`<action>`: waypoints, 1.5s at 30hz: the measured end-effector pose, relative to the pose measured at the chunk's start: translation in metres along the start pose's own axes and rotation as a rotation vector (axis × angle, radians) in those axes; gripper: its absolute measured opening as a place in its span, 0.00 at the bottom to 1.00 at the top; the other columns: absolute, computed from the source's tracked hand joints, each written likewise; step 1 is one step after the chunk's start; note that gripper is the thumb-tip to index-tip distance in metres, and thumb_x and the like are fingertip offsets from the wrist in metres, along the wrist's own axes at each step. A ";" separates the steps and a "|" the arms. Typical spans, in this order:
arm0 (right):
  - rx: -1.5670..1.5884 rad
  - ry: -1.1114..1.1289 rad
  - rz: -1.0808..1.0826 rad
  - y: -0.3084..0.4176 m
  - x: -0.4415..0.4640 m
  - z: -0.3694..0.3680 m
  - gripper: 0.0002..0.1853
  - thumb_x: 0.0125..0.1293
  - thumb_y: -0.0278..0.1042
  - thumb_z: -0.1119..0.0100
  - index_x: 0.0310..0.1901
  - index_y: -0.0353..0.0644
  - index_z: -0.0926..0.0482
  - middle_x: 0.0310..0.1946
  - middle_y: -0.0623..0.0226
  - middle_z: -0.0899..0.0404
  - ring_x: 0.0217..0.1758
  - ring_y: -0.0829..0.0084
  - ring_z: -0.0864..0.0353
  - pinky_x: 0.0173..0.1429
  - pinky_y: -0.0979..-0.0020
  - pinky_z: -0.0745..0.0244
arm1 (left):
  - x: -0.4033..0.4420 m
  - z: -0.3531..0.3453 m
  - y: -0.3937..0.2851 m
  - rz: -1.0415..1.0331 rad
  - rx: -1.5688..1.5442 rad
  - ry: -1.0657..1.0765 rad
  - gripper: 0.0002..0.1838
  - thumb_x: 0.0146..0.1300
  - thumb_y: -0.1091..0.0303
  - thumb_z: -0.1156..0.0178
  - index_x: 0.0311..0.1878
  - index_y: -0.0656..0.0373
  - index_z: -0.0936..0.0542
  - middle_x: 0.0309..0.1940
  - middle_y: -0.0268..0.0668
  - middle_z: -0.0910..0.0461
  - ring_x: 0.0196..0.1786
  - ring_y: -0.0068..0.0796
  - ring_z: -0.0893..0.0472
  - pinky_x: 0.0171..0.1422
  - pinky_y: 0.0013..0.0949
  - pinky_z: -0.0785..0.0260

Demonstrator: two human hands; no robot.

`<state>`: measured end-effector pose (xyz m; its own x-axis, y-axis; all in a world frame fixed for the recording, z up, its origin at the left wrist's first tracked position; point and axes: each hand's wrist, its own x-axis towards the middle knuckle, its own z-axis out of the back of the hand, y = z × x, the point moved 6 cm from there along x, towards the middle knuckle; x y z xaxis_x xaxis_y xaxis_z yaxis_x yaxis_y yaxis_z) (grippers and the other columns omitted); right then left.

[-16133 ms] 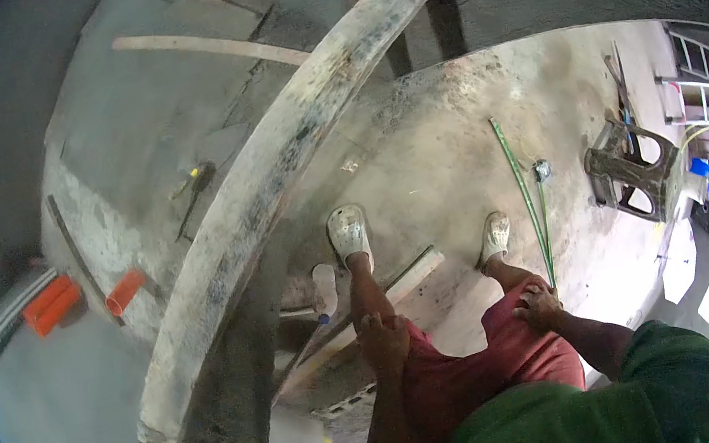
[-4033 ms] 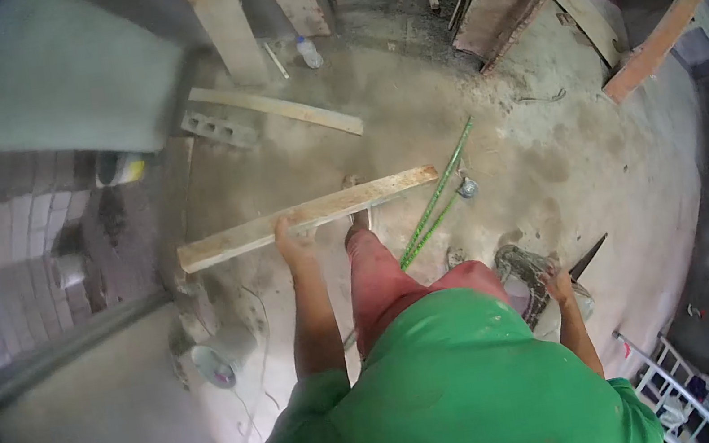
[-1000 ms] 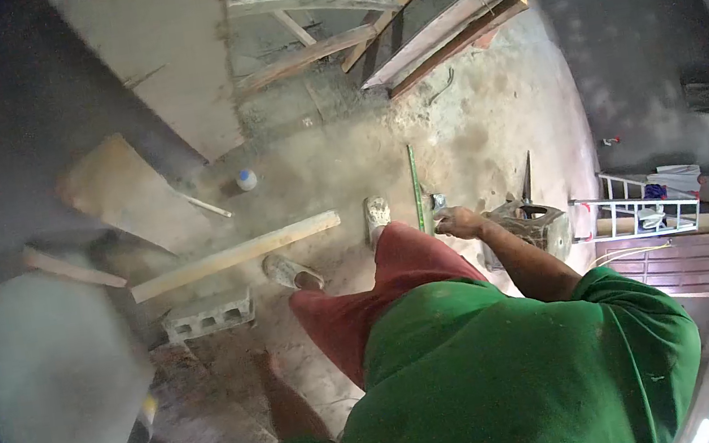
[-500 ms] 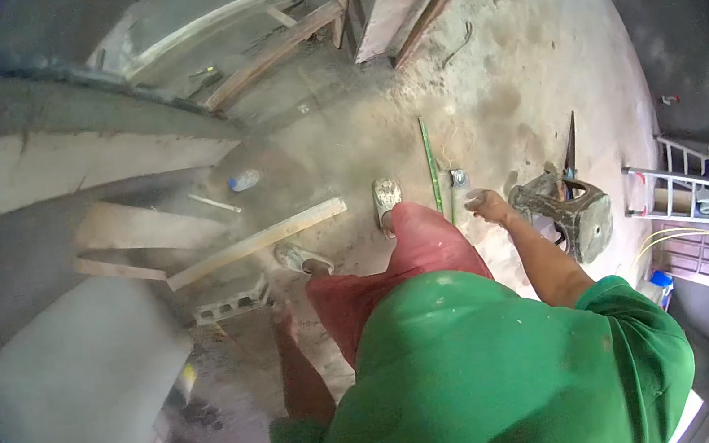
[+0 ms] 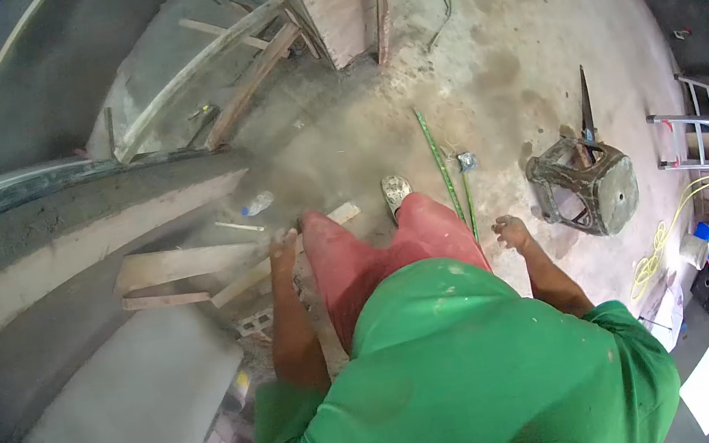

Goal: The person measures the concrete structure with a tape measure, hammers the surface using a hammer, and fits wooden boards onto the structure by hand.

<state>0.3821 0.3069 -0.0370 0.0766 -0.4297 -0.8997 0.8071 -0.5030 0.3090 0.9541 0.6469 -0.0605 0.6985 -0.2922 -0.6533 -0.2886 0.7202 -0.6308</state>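
Note:
My left hand point(image 5: 283, 244) hangs beside my left thigh, its fingers loosely apart, with nothing visible in it. In view it overlaps a long wooden plank point(image 5: 341, 215) that lies on the floor; whether they touch I cannot tell. My right hand point(image 5: 512, 233) is held low on the right, fingers loosely bent and apart, with nothing visible in it. Nearest to it on the floor are long thin green strips point(image 5: 435, 148) and a small grey-blue object point(image 5: 467, 161). Farther right, a dirty stool point(image 5: 616, 196) lies tipped over, a dark handsaw-like blade point(image 5: 585, 98) beside it.
A clear bottle point(image 5: 259, 203) and short boards point(image 5: 184, 264) lie at left, near a hollow block point(image 5: 255, 323). Wooden boards point(image 5: 335, 7) stand ahead. At right are a ladder point(image 5: 703, 118), a yellow hose or cable point(image 5: 647, 266) and a bucket point(image 5: 695, 250).
My view has shifted and turned. My left hand has come forward and up beside my thigh. My right hand has drawn back from beside the small grey-blue object, nearer my body.

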 end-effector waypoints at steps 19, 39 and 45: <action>-0.481 0.287 0.356 0.106 0.049 -0.022 0.20 0.67 0.39 0.44 0.57 0.40 0.23 0.44 0.62 0.16 0.40 0.70 0.15 0.36 0.69 0.20 | 0.082 0.036 -0.095 0.097 -0.335 0.017 0.34 0.63 0.51 0.39 0.64 0.69 0.29 0.58 0.55 0.24 0.58 0.44 0.22 0.62 0.39 0.32; -0.436 0.044 0.148 0.215 -0.028 -0.054 0.16 0.61 0.33 0.37 0.50 0.36 0.20 0.33 0.63 0.17 0.32 0.71 0.19 0.37 0.69 0.23 | -0.019 0.011 0.152 0.560 -0.400 -0.075 0.28 0.66 0.54 0.39 0.63 0.62 0.28 0.45 0.42 0.23 0.44 0.35 0.23 0.47 0.40 0.29; -0.682 0.213 0.375 0.143 -0.014 -0.036 0.19 0.59 0.37 0.37 0.52 0.40 0.19 0.46 0.62 0.17 0.38 0.67 0.15 0.33 0.63 0.19 | 0.044 0.020 0.052 0.140 -0.449 0.113 0.23 0.62 0.46 0.36 0.49 0.55 0.21 0.34 0.32 0.23 0.38 0.33 0.22 0.37 0.37 0.30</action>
<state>0.5176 0.2676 0.0094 0.4681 -0.2926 -0.8339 0.8797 0.2442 0.4081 0.9833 0.6838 -0.1135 0.5641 -0.2962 -0.7708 -0.6465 0.4222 -0.6354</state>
